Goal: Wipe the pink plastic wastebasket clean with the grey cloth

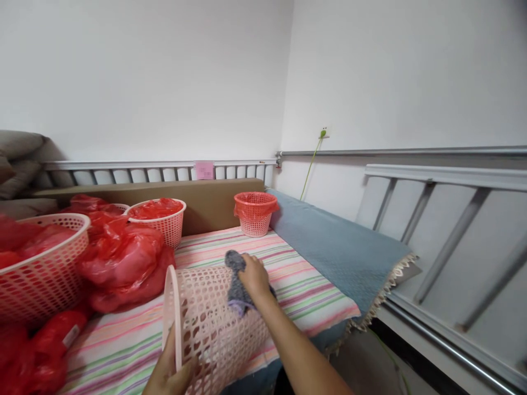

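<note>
The basket (pixel 214 323) lies sideways across the sheet's (pixel 307 282) near edge; left hand (pixel 175 366) pinches its rim, right hand (pixel 254 277) clutches cloth (pixel 237 288) against its side.

Grey cloth (pixel 237 291) on sideways pink basket (pixel 214 323)
</note>
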### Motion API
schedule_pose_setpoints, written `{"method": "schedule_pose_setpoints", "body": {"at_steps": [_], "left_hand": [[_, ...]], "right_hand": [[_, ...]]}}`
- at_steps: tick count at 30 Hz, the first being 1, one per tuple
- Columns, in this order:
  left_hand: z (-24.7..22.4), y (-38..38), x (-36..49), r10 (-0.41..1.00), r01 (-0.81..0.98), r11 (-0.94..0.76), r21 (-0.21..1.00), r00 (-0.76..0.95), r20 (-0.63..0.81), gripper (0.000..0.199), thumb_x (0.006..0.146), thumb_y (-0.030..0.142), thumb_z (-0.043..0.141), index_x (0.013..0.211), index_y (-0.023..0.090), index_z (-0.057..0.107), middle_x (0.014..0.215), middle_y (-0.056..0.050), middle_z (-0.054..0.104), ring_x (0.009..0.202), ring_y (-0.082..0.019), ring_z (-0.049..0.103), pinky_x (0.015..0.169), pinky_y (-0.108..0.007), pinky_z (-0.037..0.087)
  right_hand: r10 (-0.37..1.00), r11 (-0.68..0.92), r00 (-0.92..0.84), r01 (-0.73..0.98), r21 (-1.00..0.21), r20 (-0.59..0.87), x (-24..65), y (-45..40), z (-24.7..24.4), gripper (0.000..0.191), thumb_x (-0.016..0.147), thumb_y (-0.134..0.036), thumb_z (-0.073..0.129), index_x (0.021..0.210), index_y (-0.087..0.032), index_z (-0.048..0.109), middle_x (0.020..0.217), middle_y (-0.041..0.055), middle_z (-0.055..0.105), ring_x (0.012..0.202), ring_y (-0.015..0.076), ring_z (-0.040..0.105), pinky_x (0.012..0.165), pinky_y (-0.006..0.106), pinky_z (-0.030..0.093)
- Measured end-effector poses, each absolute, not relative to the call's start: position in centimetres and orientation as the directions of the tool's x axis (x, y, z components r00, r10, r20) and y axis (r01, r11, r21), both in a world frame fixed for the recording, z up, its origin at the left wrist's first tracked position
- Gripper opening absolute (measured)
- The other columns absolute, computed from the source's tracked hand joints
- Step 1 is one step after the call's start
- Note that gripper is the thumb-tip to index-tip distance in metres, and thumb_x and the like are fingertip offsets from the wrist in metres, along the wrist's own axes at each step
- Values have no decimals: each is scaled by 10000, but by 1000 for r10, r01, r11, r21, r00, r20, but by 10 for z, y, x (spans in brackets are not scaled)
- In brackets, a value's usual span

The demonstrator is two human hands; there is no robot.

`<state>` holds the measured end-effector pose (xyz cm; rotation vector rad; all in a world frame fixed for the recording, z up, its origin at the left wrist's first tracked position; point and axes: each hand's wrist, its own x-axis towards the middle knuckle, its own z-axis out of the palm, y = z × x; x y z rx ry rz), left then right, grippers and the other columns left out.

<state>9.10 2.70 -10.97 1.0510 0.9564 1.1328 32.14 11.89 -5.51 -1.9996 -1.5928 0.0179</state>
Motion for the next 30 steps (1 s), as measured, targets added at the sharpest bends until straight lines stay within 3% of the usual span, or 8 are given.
{"method": "schedule_pose_setpoints", "body": {"at_steps": [3, 8, 12, 15, 20, 23, 25, 30], "left_hand": [[-116, 28, 88, 981, -194, 94, 977, 187, -57, 797, 658, 343, 774, 1371, 255, 430, 1414, -65, 499, 1338, -333, 367, 1134, -431, 266], [-106, 31, 92, 977, -213, 140, 967, 187, -100, 956, 638, 377, 781, 1443, 256, 280, 1392, -103, 519, 1291, -361, 430, 1060, -475, 386], [-87, 29, 99, 982, -290, 158, 944, 142, -121, 1115, 544, 371, 836, 1459, 229, 215, 1352, -144, 552, 1226, -374, 503, 989, -461, 461], [-83, 27, 101, 968, -326, 237, 915, 162, -192, 1131, 517, 344, 851, 1450, 266, 217, 1362, -138, 544, 1179, -382, 544, 883, -468, 533], [-101, 36, 94, 993, -236, 93, 967, 96, -72, 840, 472, 251, 844, 1251, 210, 533, 1127, -83, 707, 1138, -382, 565, 957, -448, 486], [-111, 40, 98, 998, -180, -43, 983, 39, 51, 561, 435, 213, 825, 973, 205, 667, 1002, -52, 743, 1104, -411, 564, 982, -463, 460], [-113, 38, 105, 998, -167, -58, 984, 5, 59, 503, 439, 215, 811, 920, 212, 666, 977, -50, 745, 1103, -420, 559, 1003, -483, 433], [-112, 28, 122, 999, -220, 46, 974, 4, -46, 839, 513, 342, 807, 1274, 203, 483, 999, -86, 734, 1186, -396, 524, 1073, -523, 325]], "right_hand": [[865, -273, 415, 861, -429, 283, 354, 116, -60, 372, 761, -167, 529, 1122, -239, 579, 1057, 68, 629, 982, 218, 559, 747, 271, 379], [845, -289, 443, 849, -442, 299, 361, 109, -63, 411, 757, -172, 537, 1161, -240, 563, 1067, 71, 627, 998, 231, 553, 761, 278, 379], [850, -192, 390, 856, -481, 354, 339, 108, -58, 679, 707, -132, 571, 1355, -262, 414, 1128, 85, 605, 1037, 256, 536, 806, 306, 388], [886, 32, 218, 851, -524, 408, 304, 102, -50, 736, 672, -94, 567, 1359, -309, 411, 1147, 57, 598, 1041, 233, 535, 859, 307, 387], [832, 409, -34, 712, -571, 554, 224, 79, -31, 519, 703, -167, 597, 1198, -315, 558, 1086, 17, 606, 1010, 203, 518, 892, 296, 390], [799, 483, -76, 672, -561, 597, 197, 68, -24, 459, 725, -205, 613, 1169, -312, 570, 1057, 15, 603, 968, 203, 512, 872, 304, 397], [802, 479, -92, 690, -542, 591, 197, 68, -26, 422, 742, -238, 615, 1156, -308, 580, 1043, 23, 598, 958, 208, 510, 863, 313, 398], [852, 324, -40, 823, -466, 522, 256, 94, -44, 458, 719, -168, 588, 1159, -296, 593, 1028, 40, 603, 994, 220, 514, 876, 314, 381]]}}
